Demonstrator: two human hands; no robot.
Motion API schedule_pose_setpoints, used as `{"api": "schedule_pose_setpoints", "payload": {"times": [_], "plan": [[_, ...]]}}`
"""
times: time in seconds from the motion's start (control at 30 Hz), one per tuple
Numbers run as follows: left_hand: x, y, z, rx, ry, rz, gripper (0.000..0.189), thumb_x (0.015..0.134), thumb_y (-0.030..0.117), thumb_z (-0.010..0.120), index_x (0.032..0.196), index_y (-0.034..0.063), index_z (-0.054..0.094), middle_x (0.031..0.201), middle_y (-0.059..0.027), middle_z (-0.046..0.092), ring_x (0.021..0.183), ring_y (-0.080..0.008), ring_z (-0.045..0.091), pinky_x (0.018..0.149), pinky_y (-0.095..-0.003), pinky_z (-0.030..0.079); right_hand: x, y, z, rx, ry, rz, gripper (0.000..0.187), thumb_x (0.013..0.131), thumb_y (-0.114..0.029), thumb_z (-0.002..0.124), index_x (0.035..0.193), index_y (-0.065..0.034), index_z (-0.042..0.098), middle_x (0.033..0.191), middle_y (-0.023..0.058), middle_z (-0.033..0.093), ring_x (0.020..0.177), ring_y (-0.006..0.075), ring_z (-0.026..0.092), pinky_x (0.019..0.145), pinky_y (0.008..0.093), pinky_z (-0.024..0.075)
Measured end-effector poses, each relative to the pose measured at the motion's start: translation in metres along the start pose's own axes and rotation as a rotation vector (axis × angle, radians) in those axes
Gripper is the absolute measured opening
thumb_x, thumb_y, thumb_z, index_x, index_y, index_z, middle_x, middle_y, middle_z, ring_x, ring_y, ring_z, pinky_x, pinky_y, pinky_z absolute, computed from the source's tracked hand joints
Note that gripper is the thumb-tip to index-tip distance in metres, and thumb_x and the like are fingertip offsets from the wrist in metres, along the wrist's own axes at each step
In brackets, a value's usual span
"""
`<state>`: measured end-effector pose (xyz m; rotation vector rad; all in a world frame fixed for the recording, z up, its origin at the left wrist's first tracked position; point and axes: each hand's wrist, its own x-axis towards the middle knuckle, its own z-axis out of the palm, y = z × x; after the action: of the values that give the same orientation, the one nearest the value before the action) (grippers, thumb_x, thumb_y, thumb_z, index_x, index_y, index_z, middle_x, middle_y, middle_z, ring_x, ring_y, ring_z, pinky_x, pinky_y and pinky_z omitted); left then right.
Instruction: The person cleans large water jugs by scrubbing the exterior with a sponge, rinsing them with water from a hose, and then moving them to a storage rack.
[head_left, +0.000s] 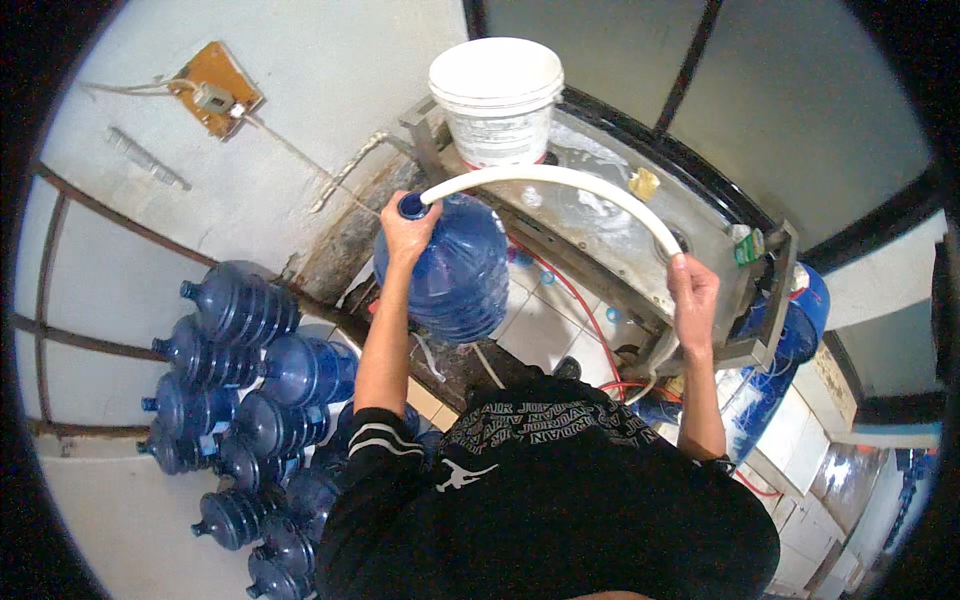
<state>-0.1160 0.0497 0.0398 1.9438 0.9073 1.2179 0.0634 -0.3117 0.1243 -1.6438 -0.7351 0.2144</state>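
Note:
My left hand (407, 232) grips the neck of a large blue plastic water bottle (457, 277), whose open mouth faces up towards me. A thick white hose (555, 174) arches from that mouth over to my right hand (694, 296), which is closed around it. The hose end lies at the rim of the mouth, next to my left thumb; whether it reaches inside I cannot tell. Below my right hand a paler length of hose hangs down beside the metal sink (600, 225).
A white plastic bucket (499, 112) stands at the sink's far left end. Many blue water bottles (247, 307) are stacked at the left. A red hose (581, 296) runs across the tiled floor. A blue barrel (772, 390) stands at the right, and a socket board (217, 90) hangs on the wall.

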Motion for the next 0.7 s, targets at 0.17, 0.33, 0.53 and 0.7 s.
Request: {"api": "schedule_pose_setpoints", "payload": {"times": [0.17,0.33,0.53,0.7], "plan": [[0.008,-0.019,-0.011,-0.05,0.168,-0.018,0.021,0.062,0.013,0.075,0.069,0.0014,0.058,0.063,-0.0044,0.06,0.058,-0.0117,0.056,0.058,-0.0277,0.046,-0.003,0.007,0.002,0.003,0.011,-0.028,0.035,0.094,-0.024,0.05,0.064,-0.0072,0.045,0.061,-0.0071,0.036,0.058,0.0046,0.03,0.05,0.0239,0.0244],[0.005,-0.002,-0.021,-0.339,0.229,-0.256,0.015,0.063,0.003,0.071,0.074,0.0013,0.06,0.071,-0.0041,0.064,0.062,-0.0116,0.058,0.062,-0.0256,0.047,0.001,0.011,0.01,-0.037,0.032,-0.031,0.038,0.095,-0.027,0.048,0.063,-0.0073,0.044,0.06,-0.007,0.036,0.056,0.0044,0.029,0.049,0.0239,0.0229],[0.001,-0.008,-0.028,-0.57,0.328,-0.285,0.012,0.065,-0.002,0.067,0.075,0.0003,0.061,0.073,-0.0055,0.065,0.063,-0.0129,0.059,0.062,-0.0252,0.048,0.005,0.007,0.019,-0.07,0.022,-0.005,0.039,0.095,-0.03,0.049,0.064,-0.007,0.045,0.059,-0.0069,0.035,0.056,0.0054,0.031,0.049,0.0252,0.0242],[0.001,-0.003,-0.049,-0.665,0.517,-0.357,0.013,0.065,-0.003,0.065,0.076,-0.0005,0.06,0.071,-0.0057,0.063,0.062,-0.0148,0.058,0.061,-0.0259,0.047,-0.006,0.02,0.004,-0.025,0.034,0.019,0.039,0.095,-0.031,0.049,0.064,-0.0073,0.046,0.059,-0.0069,0.035,0.055,0.0052,0.03,0.049,0.0245,0.0229]]}}
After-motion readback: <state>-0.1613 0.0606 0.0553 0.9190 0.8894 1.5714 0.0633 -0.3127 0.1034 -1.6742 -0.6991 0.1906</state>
